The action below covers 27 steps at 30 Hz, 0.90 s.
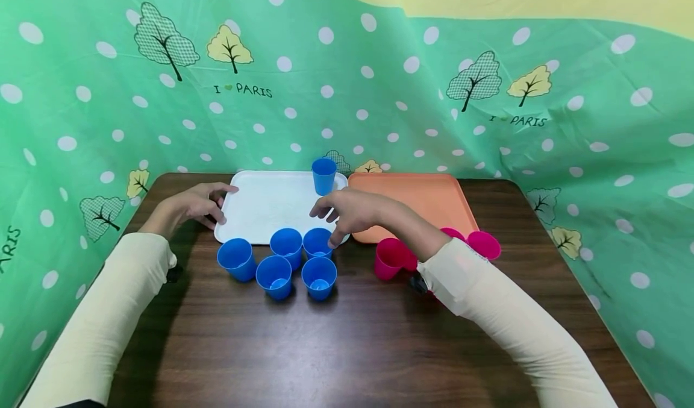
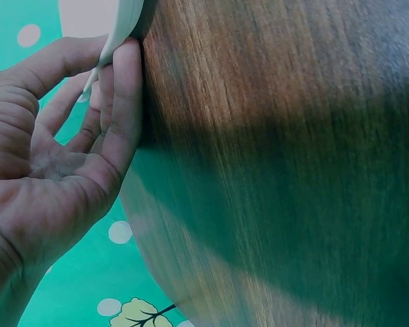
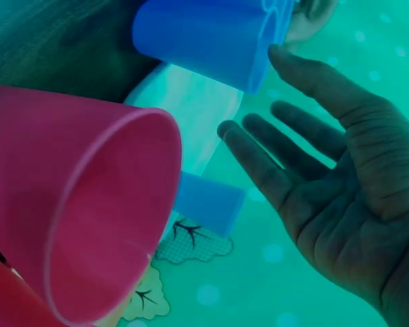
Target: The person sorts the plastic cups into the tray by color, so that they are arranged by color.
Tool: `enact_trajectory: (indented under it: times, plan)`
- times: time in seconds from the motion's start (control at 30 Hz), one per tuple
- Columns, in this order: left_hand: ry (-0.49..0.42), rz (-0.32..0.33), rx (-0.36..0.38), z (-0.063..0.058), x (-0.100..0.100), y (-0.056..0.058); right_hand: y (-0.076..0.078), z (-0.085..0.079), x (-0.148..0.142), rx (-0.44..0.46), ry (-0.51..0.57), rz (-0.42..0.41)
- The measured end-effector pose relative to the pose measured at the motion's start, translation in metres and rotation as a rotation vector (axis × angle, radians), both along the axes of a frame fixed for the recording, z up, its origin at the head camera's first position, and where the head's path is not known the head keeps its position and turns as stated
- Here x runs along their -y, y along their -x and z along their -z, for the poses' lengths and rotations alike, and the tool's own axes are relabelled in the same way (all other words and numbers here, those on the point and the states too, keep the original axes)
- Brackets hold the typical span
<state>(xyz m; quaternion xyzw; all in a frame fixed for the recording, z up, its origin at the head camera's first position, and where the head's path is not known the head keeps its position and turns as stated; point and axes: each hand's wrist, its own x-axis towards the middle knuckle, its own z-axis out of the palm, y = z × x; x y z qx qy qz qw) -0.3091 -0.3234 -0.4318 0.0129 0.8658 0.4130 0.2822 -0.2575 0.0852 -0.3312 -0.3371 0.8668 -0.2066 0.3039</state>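
Note:
My left hand [image 1: 196, 205] pinches the left rim of a white tray [image 1: 265, 206]; in the left wrist view, the fingers lie on both sides of the tray's edge [image 2: 126, 20]. One blue cup [image 1: 323, 178] stands upright near that tray's right end. Several more blue cups [image 1: 273, 277] are grouped just in front of it. Over the nearest right one, a blue cup [image 1: 316, 239], hovers my right hand [image 1: 351, 210], fingers spread and loosely bent with nothing held. The right wrist view shows its palm [image 3: 354, 197] bare beside the blue cups.
An orange tray [image 1: 417, 197] lies right of the white one. In front of it stand several pink cups [image 1: 387, 260], partly hidden by my right forearm. The brown wooden table [image 1: 325, 348] ends at a green dotted cloth [image 1: 303, 94] behind.

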Motion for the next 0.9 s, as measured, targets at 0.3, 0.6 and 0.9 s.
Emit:
enact_trajectory:
  times: [0.3, 0.6, 0.9]
  plan:
    - [0.002, 0.005, -0.003, 0.0034, 0.0021, 0.0022, -0.0018, 0.0054, 0.0031, 0.08, -0.035, -0.05]
    - [-0.009, 0.001, 0.006, 0.0034, 0.0029, 0.0027, -0.0041, 0.008, 0.0032, 0.062, -0.064, -0.059]
    - [-0.005, 0.001, -0.004, 0.0019, 0.0023, 0.0007, -0.0021, 0.0103, 0.0025, 0.036, -0.068, -0.069]
